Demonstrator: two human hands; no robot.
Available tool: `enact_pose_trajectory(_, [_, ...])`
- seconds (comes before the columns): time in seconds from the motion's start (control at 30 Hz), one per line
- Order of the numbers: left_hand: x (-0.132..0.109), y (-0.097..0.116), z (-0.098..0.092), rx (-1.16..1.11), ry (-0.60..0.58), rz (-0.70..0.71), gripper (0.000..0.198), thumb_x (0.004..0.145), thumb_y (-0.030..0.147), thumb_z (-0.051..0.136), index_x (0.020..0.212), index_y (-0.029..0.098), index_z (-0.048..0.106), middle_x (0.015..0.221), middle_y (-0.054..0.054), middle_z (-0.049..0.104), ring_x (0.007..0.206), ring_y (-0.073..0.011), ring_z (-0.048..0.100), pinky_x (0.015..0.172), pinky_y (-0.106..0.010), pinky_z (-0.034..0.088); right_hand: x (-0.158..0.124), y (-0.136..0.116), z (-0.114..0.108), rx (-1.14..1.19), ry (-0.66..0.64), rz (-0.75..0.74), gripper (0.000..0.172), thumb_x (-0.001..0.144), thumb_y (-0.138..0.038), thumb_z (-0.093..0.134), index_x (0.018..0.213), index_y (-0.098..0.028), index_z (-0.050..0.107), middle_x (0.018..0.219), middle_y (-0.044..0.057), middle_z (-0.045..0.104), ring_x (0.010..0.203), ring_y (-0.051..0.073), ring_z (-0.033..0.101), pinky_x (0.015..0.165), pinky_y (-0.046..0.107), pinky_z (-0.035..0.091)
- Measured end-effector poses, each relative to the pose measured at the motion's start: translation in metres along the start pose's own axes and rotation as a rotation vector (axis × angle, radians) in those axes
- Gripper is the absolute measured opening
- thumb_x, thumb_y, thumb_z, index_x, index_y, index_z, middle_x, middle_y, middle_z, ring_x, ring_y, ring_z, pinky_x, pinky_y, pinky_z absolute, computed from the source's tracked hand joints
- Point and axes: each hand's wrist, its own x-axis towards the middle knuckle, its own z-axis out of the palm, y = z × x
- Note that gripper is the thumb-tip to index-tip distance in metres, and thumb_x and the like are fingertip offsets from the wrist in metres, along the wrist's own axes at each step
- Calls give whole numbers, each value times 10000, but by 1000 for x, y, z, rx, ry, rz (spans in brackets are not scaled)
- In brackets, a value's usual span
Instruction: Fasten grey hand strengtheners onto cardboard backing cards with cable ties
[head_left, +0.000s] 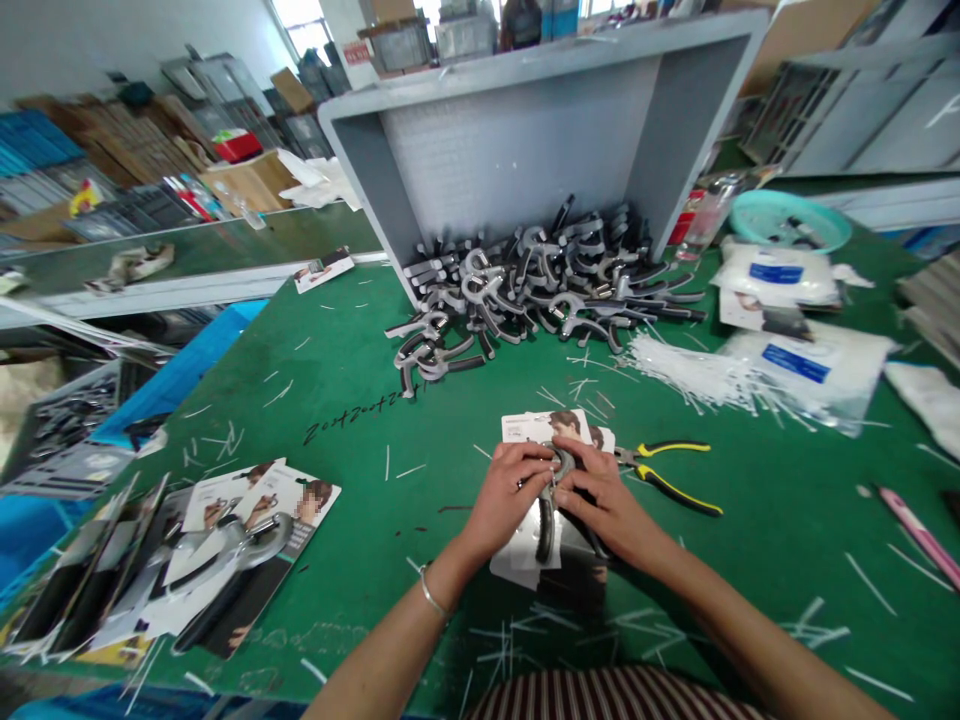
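Note:
Near the front middle of the green table, a grey tool with black handles [546,530] lies on a printed card [517,428]. From the left, my left hand [510,492] grips the tool's grey head with bent fingers. On the other side my right hand [600,495] has its fingers closed round the same head. The fingers of both hands nearly meet and cover much of the head. Just right of the cards lie pliers with yellow and black handles [679,485], standing apart from my right hand.
A tipped grey crate [517,130] stands behind a heap of similar tools [525,280]. Carded tools [232,550] lie at the left. White ties [690,370], plastic bags [810,365] and a teal bowl [750,215] are at the right, a pink pen [919,530] nearer the front.

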Motion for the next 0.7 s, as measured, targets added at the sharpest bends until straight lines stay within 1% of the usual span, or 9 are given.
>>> enact_pose_trajectory(0.07, [-1, 1, -2, 29, -14, 25, 167, 922, 215, 602, 1007, 239, 744, 1095, -42, 697, 1073, -199, 574, 987, -385, 388, 0, 1, 1, 14, 7, 8, 225, 952, -348, 546, 804, -224, 661, 1491, 46, 428, 1388, 289, 332, 1107, 526, 248])
enact_pose_trajectory(0.17, [-4, 4, -6, 68, -73, 80, 203, 936, 215, 575, 1066, 247, 728, 1143, -49, 682, 1118, -211, 540, 1008, -396, 378, 0, 1, 4, 48, 53, 40, 189, 947, -331, 552, 844, -233, 677, 1456, 53, 465, 1359, 279, 372, 1104, 520, 263])
enact_pose_trajectory(0.27, [-4, 8, -11, 15, -103, 53, 187, 941, 241, 569, 1049, 247, 723, 1105, -43, 697, 1087, -203, 563, 999, -387, 386, 0, 1, 6, 56, 103, 69, 175, 945, -331, 551, 867, -235, 675, 1408, 65, 510, 1319, 276, 416, 1085, 513, 300])
enact_pose_trajectory(0.37, [-1, 14, -13, 3, -29, -34, 109, 914, 249, 612, 903, 224, 718, 947, -21, 718, 970, -191, 600, 945, -369, 403, 1, 1, 9, 36, 121, 52, 168, 947, -324, 541, 855, -232, 647, 1395, 63, 520, 1315, 270, 422, 1083, 504, 311])
enact_pose_trajectory(0.43, [1, 21, -12, 78, 51, -63, 97, 898, 220, 622, 835, 214, 695, 892, -12, 706, 940, -192, 589, 921, -369, 398, 2, 1, 10, 23, 132, 25, 121, 950, -292, 528, 926, -237, 633, 1383, 73, 522, 1319, 262, 421, 1087, 498, 311])
enact_pose_trajectory(0.47, [1, 25, -10, 122, 88, -67, 101, 895, 200, 615, 822, 211, 683, 887, -12, 697, 941, -194, 578, 913, -369, 393, 2, 1, 11, 15, 141, 13, 114, 951, -272, 520, 986, -239, 623, 1376, 82, 523, 1321, 259, 420, 1089, 497, 310])
enact_pose_trajectory(0.57, [-5, 38, 1, 205, 155, -22, 108, 884, 153, 587, 800, 195, 641, 873, -22, 671, 917, -194, 558, 888, -367, 391, 4, 1, 15, -11, 185, -14, 219, 957, -223, 479, 1156, -240, 569, 1367, 106, 515, 1335, 255, 403, 1099, 501, 295])
enact_pose_trajectory(0.63, [-15, 44, 13, 251, 168, 36, 121, 891, 139, 552, 803, 182, 623, 867, -37, 660, 899, -196, 556, 881, -375, 391, 6, 2, 18, -15, 218, -19, 271, 961, -204, 451, 1215, -240, 538, 1380, 111, 503, 1348, 252, 389, 1107, 501, 283])
enact_pose_trajectory(0.7, [-28, 45, 22, 316, 141, 97, 149, 906, 134, 502, 826, 168, 623, 880, -63, 660, 899, -212, 554, 875, -393, 389, 8, 3, 20, -12, 236, -21, 304, 951, -192, 457, 1244, -241, 520, 1390, 108, 497, 1351, 251, 389, 1110, 497, 282])
